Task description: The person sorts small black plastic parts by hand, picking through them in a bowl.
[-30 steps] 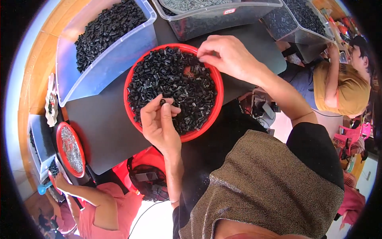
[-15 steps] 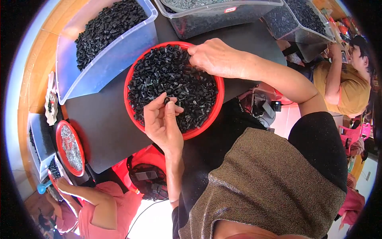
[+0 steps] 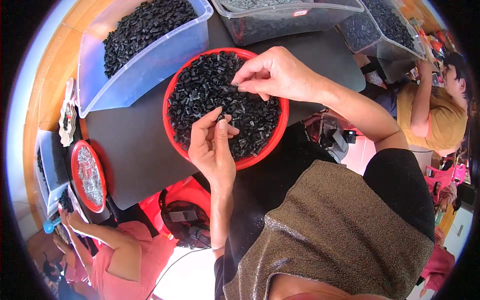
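A round red basin [image 3: 284,122] full of small black plastic pieces [image 3: 192,95] sits on the dark table, with small coiled springs scattered among them. Over its near left part, my left hand [image 3: 212,147] pinches one small black ring-like piece [image 3: 221,118] between thumb and fingers. My right hand [image 3: 285,75] is above the basin's far right part. Its thumb and forefinger are pinched together, with a tiny speck at the tips too small to name.
A clear bin [image 3: 150,75] of black pieces stands far left. More clear bins [image 3: 295,27] line the back. At left lies a red tray [image 3: 74,175] of shiny small parts. Co-workers sit left [image 3: 125,255] and right [image 3: 435,115]. The dark tabletop [image 3: 132,145] surrounds the basin.
My right hand has lifted from the pieces at the basin's far right edge, its pinched fingertips now in view. My left hand still holds its black piece. The whole view has shifted slightly.
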